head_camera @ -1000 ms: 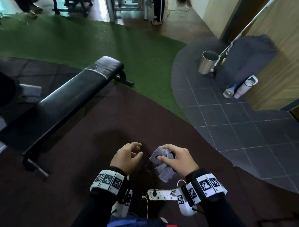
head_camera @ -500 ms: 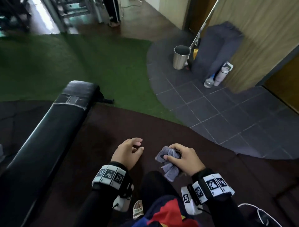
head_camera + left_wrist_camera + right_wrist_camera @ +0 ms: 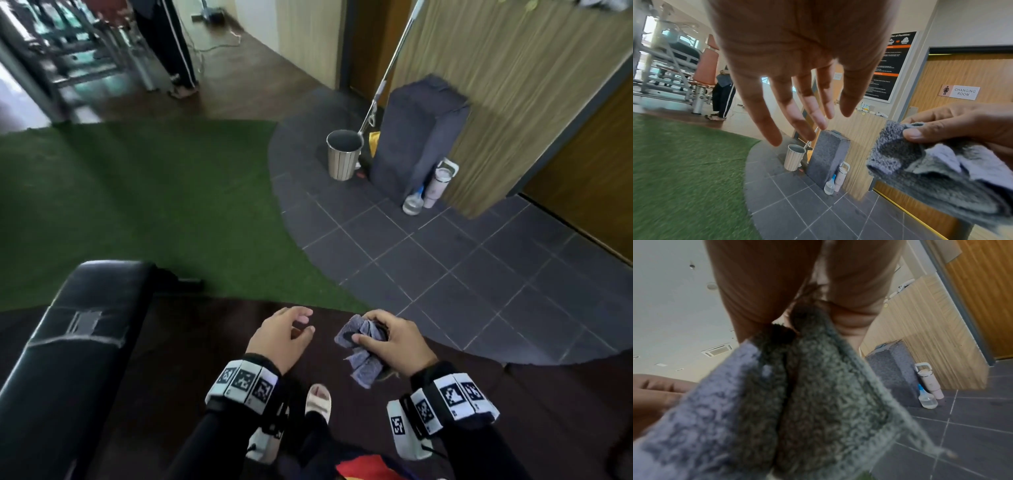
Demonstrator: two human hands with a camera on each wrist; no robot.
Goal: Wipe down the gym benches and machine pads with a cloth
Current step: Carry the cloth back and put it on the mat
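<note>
Ahead, a metal bin (image 3: 343,156) holds a long pole; its inside looks dark. Nearer than the bin, the right hand (image 3: 399,344) grasps a bunched grey cloth (image 3: 359,346); the left hand (image 3: 279,337) hangs relaxed, empty. Left of them lies the black bench (image 3: 73,346).

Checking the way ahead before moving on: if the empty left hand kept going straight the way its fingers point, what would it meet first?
Nothing close: the left hand points past the cloth toward open tiled floor. Far beyond, probably the metal bin; depth unclear.
</note>
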